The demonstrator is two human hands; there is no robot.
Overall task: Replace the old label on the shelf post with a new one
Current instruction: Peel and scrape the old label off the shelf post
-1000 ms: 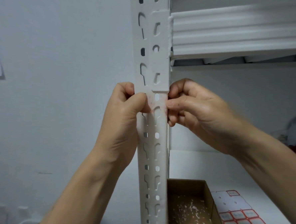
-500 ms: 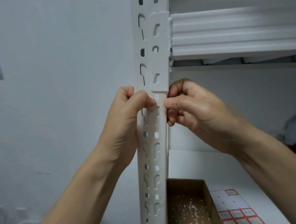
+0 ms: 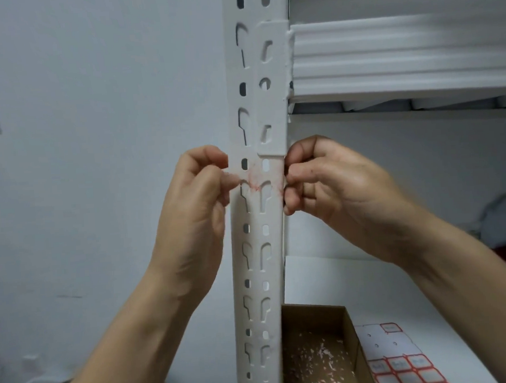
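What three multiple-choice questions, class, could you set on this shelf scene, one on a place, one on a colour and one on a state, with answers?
1. Where does the cardboard box stand?
A. on the top shelf
B. on the lower shelf, right of the shelf post
C. left of the post

2. What colour borders the labels on the label sheet?
A. blue
B. green
C. red

3. What is left of the old label on the post?
A. a whole label
B. faint red residue
C. a new label over it

Answers: 1 B, the box sits against the post's right side; 2 C, the frames are red; 3 B, only red smears show.
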